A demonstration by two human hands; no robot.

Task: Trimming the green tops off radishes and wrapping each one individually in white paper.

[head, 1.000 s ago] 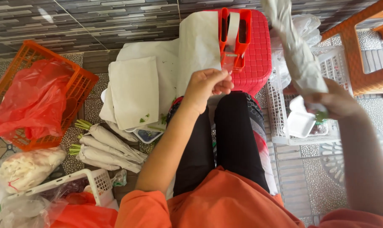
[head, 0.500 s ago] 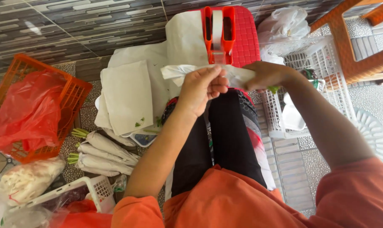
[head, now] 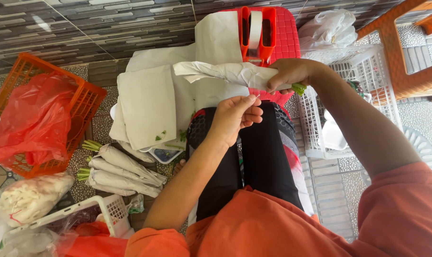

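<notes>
I had my right hand (head: 292, 74) clamped around the stem end of a paper-wrapped bundle (head: 225, 72), held level just in front of the red tape dispenser (head: 257, 33) on the red stool (head: 287, 38), green stems poking out past my fingers. My left hand (head: 235, 116) hovered just below the bundle, fingertips pinched together, possibly on a bit of tape, though I could not tell. By my judgement this wrap was rolled but not yet sealed. Three finished bundles (head: 123, 169) lay on the floor at my left, beside the stack of paper sheets (head: 147, 107). One orange crate (head: 78, 109) held a red bag (head: 30, 119); one white basket (head: 349, 71) stood at my right.
</notes>
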